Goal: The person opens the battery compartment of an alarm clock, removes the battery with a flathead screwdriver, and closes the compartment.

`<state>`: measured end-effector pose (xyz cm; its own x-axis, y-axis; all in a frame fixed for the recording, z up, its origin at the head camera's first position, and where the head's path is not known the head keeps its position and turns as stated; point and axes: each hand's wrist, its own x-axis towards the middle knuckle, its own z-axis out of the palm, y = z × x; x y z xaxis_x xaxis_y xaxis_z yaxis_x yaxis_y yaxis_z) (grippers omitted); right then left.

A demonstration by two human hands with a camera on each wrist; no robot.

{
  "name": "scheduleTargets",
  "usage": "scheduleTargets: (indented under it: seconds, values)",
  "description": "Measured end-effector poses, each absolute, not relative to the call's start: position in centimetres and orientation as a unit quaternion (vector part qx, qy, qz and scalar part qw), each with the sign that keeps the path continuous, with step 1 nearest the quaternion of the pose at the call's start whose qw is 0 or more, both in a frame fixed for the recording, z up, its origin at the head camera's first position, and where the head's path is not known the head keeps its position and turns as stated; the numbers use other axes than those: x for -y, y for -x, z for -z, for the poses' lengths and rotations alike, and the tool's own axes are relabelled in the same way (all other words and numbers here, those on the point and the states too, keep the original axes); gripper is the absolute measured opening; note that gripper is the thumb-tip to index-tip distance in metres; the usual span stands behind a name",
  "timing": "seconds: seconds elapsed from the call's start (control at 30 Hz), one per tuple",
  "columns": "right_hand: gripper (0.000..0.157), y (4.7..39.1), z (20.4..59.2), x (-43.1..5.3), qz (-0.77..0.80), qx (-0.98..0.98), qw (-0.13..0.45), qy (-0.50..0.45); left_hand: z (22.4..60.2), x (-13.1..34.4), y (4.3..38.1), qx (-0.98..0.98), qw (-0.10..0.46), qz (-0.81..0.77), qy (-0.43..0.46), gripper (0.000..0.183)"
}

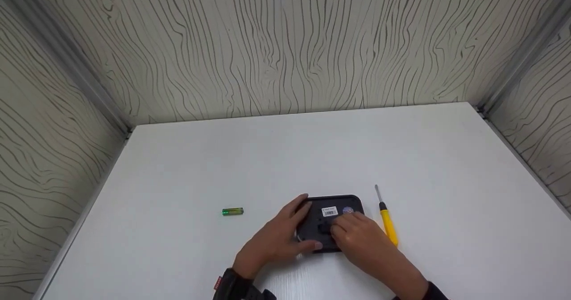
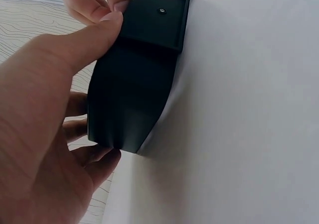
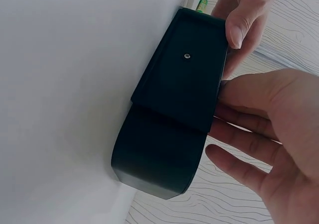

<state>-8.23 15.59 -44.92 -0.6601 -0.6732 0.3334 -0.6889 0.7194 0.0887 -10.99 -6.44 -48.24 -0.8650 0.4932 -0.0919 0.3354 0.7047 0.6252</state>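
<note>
A black box-shaped device [image 1: 312, 234] with rounded corners lies on the white table, its label side up. That side carries a white barcode label [image 1: 329, 211] and a round sticker [image 1: 348, 210]. My left hand [image 1: 281, 233] grips the left end, thumb on the near edge and fingers at the far edge. Over the middle of the upper face, my right hand [image 1: 359, 237] has its fingers curled at a small dark piece [image 1: 324, 227], mostly hidden by the fingertips. Both wrist views show the near side of the device, with one small screw [image 3: 187, 56].
Left of the hands lies a green battery shape [image 1: 233, 211]; whether it is one or two I cannot tell. A screwdriver [image 1: 388, 224] with a yellow handle lies close to the right hand. Wood-patterned panels [image 1: 285, 46] surround the white table [image 1: 178, 166] at the back and sides.
</note>
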Motion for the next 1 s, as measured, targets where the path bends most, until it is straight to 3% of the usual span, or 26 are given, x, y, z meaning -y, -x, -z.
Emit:
scheduleTargets:
  seconds: [0.4, 0.63, 1.0]
  values:
    - [0.014, 8.18, 44.96, -15.37, -0.024, 0.916, 0.155, -0.369, 48.12, 6.51, 10.89, -0.914, 0.128, -0.309, -0.23, 0.092]
    - [0.012, 8.44, 45.51, -15.45, -0.025, 0.906, 0.188, -0.379, 48.22, 6.35, 10.94, -0.917, 0.119, -0.299, -0.237, 0.088]
    - [0.011, 8.43, 45.48, -15.42, -0.051, 0.915, 0.159, -0.368, 48.24, 6.5, 11.08, -0.917, 0.119, -0.292, -0.246, 0.087]
